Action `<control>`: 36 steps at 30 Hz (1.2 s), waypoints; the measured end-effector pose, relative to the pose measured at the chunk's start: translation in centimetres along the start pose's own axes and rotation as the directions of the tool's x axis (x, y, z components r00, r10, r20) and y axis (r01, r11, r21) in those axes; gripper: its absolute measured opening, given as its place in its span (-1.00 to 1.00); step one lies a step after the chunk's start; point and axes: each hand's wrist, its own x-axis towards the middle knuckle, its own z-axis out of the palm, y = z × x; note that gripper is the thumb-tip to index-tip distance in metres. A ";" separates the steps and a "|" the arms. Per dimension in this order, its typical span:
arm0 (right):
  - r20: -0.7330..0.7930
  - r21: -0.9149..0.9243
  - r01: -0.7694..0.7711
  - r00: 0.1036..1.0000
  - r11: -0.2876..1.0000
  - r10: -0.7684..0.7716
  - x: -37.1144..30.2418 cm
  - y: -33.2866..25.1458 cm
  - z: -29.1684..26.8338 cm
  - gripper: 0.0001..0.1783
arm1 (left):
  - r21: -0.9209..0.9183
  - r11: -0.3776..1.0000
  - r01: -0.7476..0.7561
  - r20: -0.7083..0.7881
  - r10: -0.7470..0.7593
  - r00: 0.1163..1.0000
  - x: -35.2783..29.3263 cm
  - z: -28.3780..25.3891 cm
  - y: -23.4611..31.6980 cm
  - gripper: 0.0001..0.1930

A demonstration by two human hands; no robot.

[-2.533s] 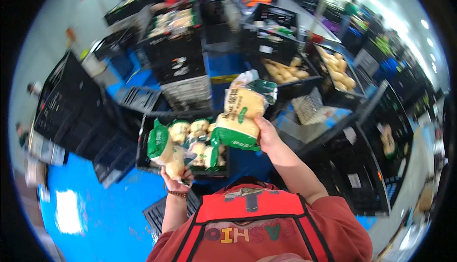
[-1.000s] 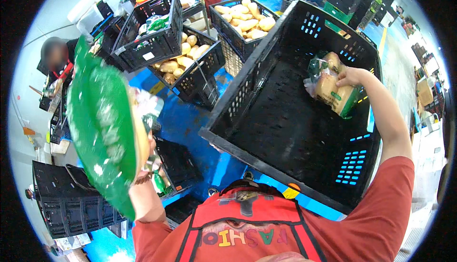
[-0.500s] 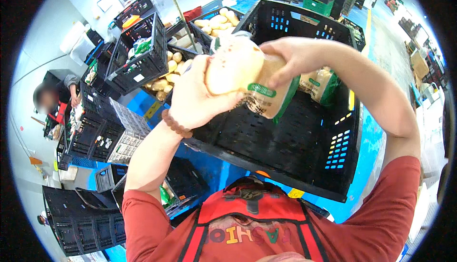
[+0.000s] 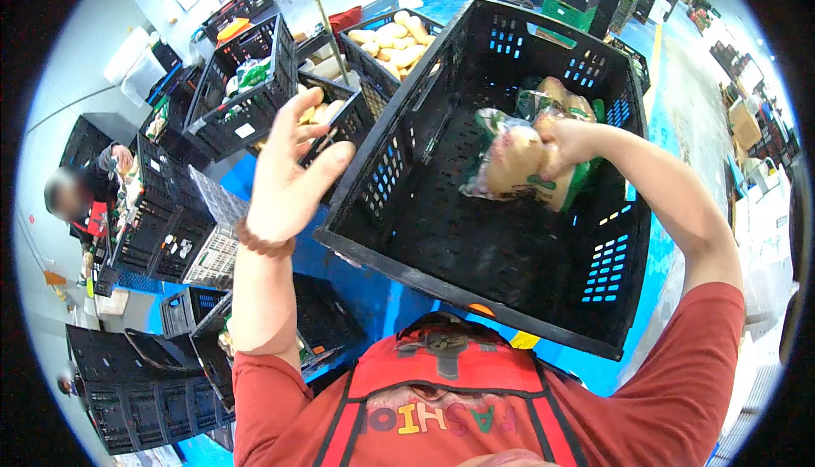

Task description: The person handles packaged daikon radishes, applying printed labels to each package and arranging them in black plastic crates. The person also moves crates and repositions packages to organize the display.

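Observation:
My right hand is inside a large black plastic crate, its fingers closed around a clear plastic bag of pale tan vegetables. Green printing shows on the packaging, and the hand covers part of it. Just behind lies another bag of vegetables with green on it, near the crate's far right wall. My left hand is raised outside the crate's left rim. Its fingers are spread, with nothing in them, and a brown bead bracelet circles the wrist.
Beyond the left rim stands a black crate of loose pale potato-like vegetables. Another black crate holds green-marked bags. A thin pole rises between crates. At far left, a person stands by stacked crates.
The bag has gone from between both hands, above the crate, down into it with my right hand. My left hand has let go, moved left and spread its fingers.

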 end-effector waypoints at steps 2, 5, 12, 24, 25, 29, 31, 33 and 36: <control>0.109 0.129 -0.063 0.993 0.990 0.049 -0.3 0.9 0.9 -0.28 | -0.158 0.986 0.055 -0.059 -0.065 0.996 -1.4 -2.2 -1.6 -0.34; 0.138 -0.113 -0.185 0.970 0.976 0.199 0.6 3.2 2.1 -0.22 | -0.181 0.977 0.115 -0.096 -0.134 0.986 -3.9 -5.5 -5.3 -0.38; 0.215 -0.457 -0.206 0.919 0.865 0.331 0.5 -0.7 1.8 -0.20 | -0.290 0.848 0.444 -0.321 -0.523 0.789 -16.2 -15.0 -17.2 -0.47; -0.202 -0.578 0.436 0.743 0.690 -0.638 2.6 -27.3 -12.5 -0.49 | 0.051 0.387 0.921 -0.730 -0.615 0.299 -38.1 -24.1 -21.3 -0.37; -0.177 -0.595 0.559 0.609 0.577 -0.773 3.3 -32.3 -14.0 -0.52 | 0.032 0.376 0.926 -0.767 -0.584 0.264 -40.6 -24.9 -21.6 -0.38; -0.077 -0.671 0.694 0.285 0.261 -0.955 3.4 -47.2 -15.8 -0.63 | 0.084 0.378 0.922 -0.702 -0.634 0.324 -46.6 -26.7 -28.6 -0.41; -0.127 -0.651 0.705 0.263 0.281 -0.956 6.0 -52.4 -13.6 -0.60 | 0.069 0.289 0.955 -0.720 -0.648 0.248 -49.6 -26.9 -27.0 -0.42; -0.175 -0.598 0.741 0.252 0.306 -0.952 9.0 -58.8 -10.5 -0.55 | -0.003 0.299 0.954 -0.714 -0.668 0.207 -54.0 -26.9 -26.1 -0.40; -0.156 -0.567 0.785 0.195 0.249 -0.968 16.6 -64.8 -4.8 -0.62 | -0.031 0.285 0.958 -0.680 -0.708 0.189 -56.3 -25.7 -26.0 -0.43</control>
